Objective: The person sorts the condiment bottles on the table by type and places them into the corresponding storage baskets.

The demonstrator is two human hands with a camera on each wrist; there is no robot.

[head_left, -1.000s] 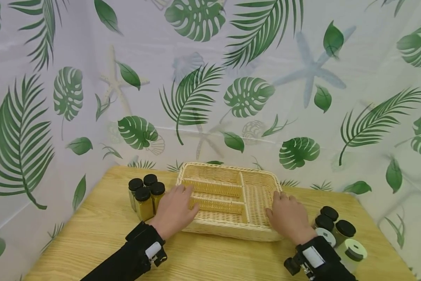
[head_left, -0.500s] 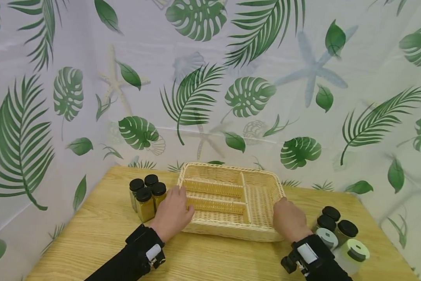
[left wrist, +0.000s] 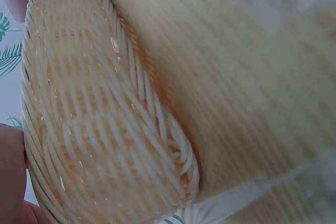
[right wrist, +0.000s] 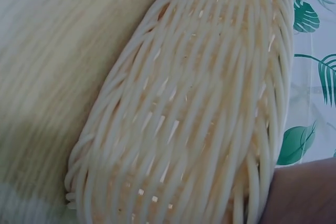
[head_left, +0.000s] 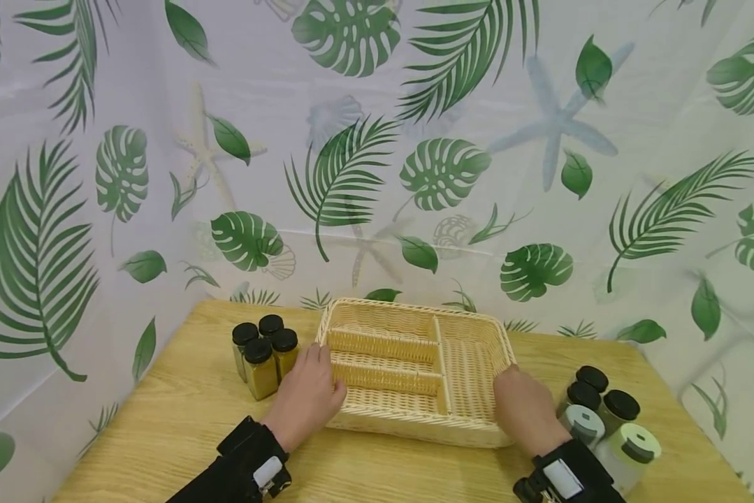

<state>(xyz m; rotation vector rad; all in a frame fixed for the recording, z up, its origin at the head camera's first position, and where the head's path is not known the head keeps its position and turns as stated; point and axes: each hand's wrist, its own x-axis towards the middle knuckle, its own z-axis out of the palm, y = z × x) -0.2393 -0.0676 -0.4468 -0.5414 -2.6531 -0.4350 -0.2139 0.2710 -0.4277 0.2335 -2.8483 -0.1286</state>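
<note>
A light wicker basket point(head_left: 414, 427) with woven dividers sits on the wooden table, its compartments bare. At its left end my left hand point(head_left: 306, 395) grips the rim, fingers over the edge and thumb on the inner side. My right hand point(head_left: 526, 409) holds the opposite end, with its fingers curled over the rim and mostly hidden. The outer weave of the basket point(left wrist: 94, 103) fills much of the left wrist view, where part of the hand shows at the left edge. In the right wrist view the basket wall point(right wrist: 184, 103) hides the fingertips.
Several black-lidded spice jars point(head_left: 260, 370) stand close to the left hand. Beside the right wrist are more black-lidded jars point(head_left: 620, 405), a grey-white-lidded jar point(head_left: 583, 423) and a pale-green-lidded jar point(head_left: 628, 457). A leaf-print cloth point(head_left: 364, 175) hangs behind the table point(head_left: 163, 419).
The right hand's fingers have closed over the basket's right rim. Both hands and the basket have since shifted slightly toward me. The jars stay where they were.
</note>
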